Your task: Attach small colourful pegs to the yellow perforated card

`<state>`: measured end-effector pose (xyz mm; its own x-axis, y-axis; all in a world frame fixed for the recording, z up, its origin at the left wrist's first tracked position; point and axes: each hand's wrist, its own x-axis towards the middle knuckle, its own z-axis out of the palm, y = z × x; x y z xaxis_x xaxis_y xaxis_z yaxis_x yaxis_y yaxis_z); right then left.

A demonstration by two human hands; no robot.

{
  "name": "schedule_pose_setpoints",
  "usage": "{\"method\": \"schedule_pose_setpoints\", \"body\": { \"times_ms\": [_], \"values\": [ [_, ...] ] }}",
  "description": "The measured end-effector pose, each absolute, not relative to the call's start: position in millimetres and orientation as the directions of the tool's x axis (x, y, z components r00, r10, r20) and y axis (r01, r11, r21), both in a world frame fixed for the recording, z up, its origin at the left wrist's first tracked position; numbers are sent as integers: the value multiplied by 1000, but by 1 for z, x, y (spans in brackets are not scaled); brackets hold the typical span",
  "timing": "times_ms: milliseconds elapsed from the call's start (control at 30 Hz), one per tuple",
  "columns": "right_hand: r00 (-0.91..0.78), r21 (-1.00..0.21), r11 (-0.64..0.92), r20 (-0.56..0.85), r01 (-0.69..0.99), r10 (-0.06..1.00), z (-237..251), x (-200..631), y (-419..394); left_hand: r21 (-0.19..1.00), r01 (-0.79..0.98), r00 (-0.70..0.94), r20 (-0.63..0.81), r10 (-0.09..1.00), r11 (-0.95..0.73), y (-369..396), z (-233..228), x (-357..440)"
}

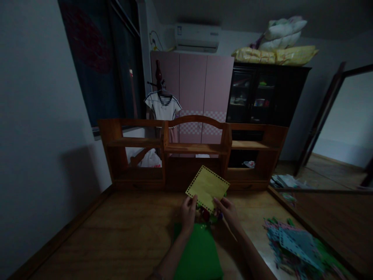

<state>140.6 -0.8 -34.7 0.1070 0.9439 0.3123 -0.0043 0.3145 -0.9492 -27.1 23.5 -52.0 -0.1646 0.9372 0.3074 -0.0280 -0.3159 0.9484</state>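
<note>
Yellow square foam sheet with punched edge holes (207, 187) sits at centre frame, tilted, pinched at its lower corners by our left hand (189, 212) and right hand (229, 211) above a green sheet (198, 252); in this dim light we could miss a hole, or the thin corner could slip

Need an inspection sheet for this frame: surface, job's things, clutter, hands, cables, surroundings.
Surface: wooden desk, dim light.
Job's things: yellow perforated square sheet held up at its lower edge; green sheet lying below it.
Clutter: pile of blue and pink perforated pieces at right.
Hands: left hand and right hand each pinch the yellow sheet; thin stick by the right hand.
Cables: nothing seen on the desk.
Surroundings: wooden shelf unit, pink wardrobe, air conditioner.
</note>
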Motion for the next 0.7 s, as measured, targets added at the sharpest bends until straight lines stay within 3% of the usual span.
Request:
{"method": "schedule_pose_setpoints", "body": {
  "times_ms": [367,700],
  "values": [
    [129,-951,308,306,3,943,-41,142,3,949,-28,-219,300,928,-314,25,-51,-31],
    [178,-948,307,317,81,932,-42,144,4,960,-72,-387,225,894,-272,36,-66,-38]
  ]
}}
